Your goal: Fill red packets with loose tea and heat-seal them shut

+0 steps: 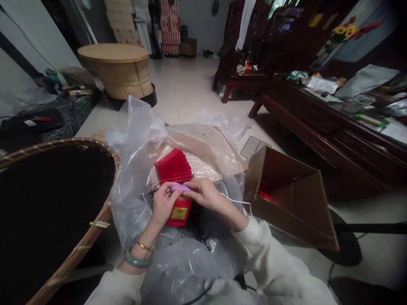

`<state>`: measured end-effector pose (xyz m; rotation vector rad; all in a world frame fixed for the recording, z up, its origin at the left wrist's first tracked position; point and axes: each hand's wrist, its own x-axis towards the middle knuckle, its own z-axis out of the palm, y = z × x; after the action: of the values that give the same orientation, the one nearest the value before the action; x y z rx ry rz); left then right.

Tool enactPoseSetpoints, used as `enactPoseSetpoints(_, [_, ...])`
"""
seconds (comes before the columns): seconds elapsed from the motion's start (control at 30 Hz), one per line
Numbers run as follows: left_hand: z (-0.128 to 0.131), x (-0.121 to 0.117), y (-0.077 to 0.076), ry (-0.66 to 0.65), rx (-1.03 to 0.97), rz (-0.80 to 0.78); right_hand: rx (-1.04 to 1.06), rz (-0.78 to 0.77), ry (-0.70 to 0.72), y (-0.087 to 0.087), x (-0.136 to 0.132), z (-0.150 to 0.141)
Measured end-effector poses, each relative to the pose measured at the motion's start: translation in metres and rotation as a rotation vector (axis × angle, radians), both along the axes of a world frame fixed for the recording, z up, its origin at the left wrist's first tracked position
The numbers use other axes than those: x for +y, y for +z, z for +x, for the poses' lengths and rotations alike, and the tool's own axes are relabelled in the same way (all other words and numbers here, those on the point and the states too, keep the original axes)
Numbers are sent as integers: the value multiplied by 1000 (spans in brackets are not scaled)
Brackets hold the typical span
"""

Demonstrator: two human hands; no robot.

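A small purple bag sealer (179, 187) with a white cord lies across the top edge of an upright red packet (180, 215) with a yellow label. My right hand (203, 192) is closed around the sealer's right end. With fingers pinched, my left hand (164, 203) grips the packet's top left corner beside the sealer; its fingertips touch the sealer too. Just beyond my hands, a fanned stack of red packets (174, 166) rests on clear plastic sheeting (136, 140). Dark loose strands lie around the packet.
On the left stands a wide woven basket (110, 199) filled with dark loose material. To the right, an open cardboard box (294, 203) holds some red packets (264, 192). Behind it are a wire rack (254, 146) and a cluttered dark wood table (305, 114). A round wooden-topped stand (114, 53) is further back.
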<state>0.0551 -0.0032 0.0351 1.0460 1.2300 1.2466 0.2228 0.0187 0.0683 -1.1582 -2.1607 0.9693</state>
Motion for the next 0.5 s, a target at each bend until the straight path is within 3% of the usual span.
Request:
enactPoseSetpoints(0.27, [4,4,1,-33,-122,-119,39,-35,-62,2,6,4])
enactPoseSetpoints(0.4, [3,4,6,-45,-174,-198,140,-11,-244,-7,17,15])
enactPoseSetpoints(0.5, [2,4,9,23,-209,-222,80,95,-451,-24,32,30])
